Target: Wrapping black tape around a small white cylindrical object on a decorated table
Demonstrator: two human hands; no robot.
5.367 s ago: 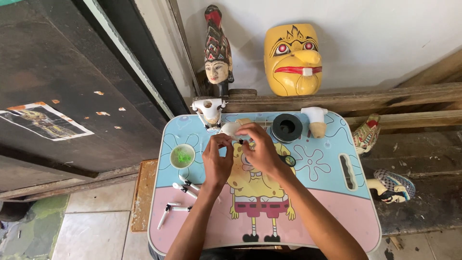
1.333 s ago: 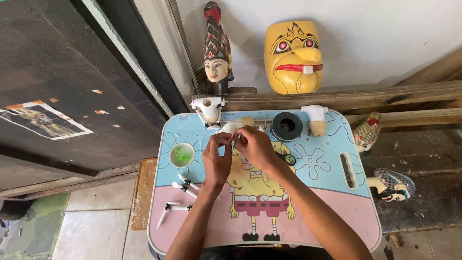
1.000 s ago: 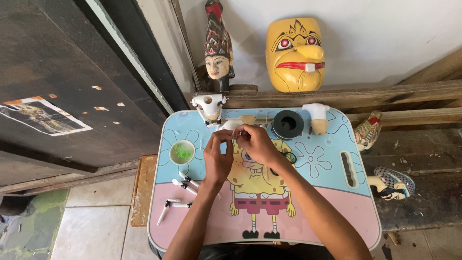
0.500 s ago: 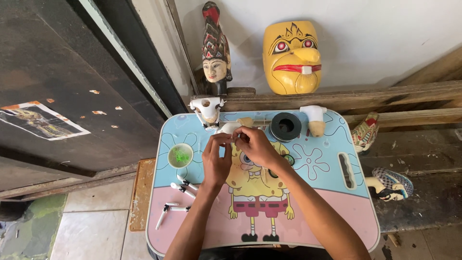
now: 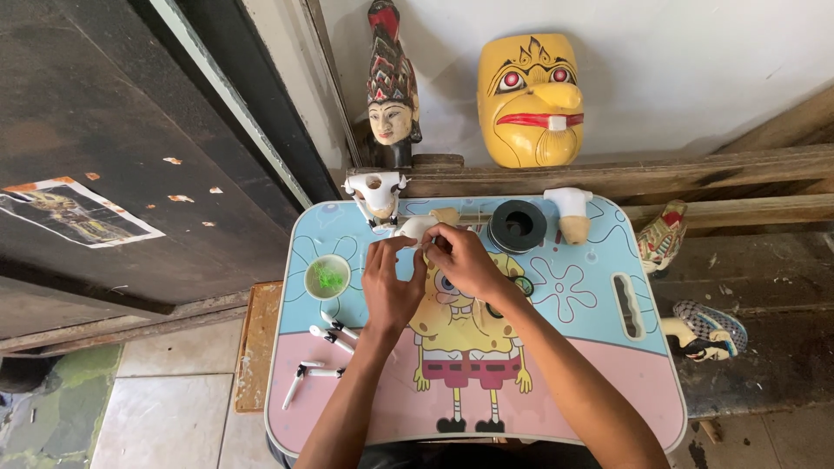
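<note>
Both hands meet over the far middle of the small blue-and-pink cartoon-printed surface [image 5: 565, 382]. The left hand [image 5: 391, 282] and right hand [image 5: 465, 260] pinch a small pale carved piece [image 5: 415, 228] between their fingertips (most of it is hidden). Left of that piece sits a small round dish of green paint [image 5: 327, 277]; right of it, a black ring-shaped roll [image 5: 517, 225]. Beyond it, a yellow carved wooden mask [image 5: 530, 100] leans on the wall.
</note>
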